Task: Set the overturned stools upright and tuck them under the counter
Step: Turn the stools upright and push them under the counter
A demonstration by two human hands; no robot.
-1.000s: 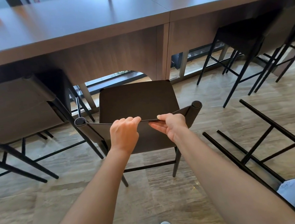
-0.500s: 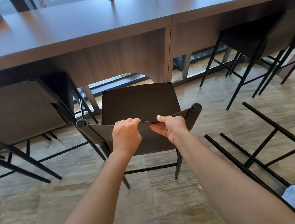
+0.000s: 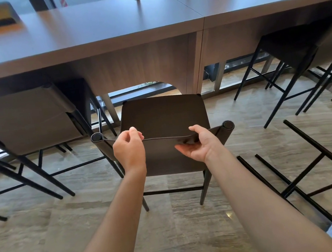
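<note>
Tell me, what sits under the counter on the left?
A stool with a tan backrest and black legs stands under the counter. Its backrest and the shadow cover most of its seat.
</note>
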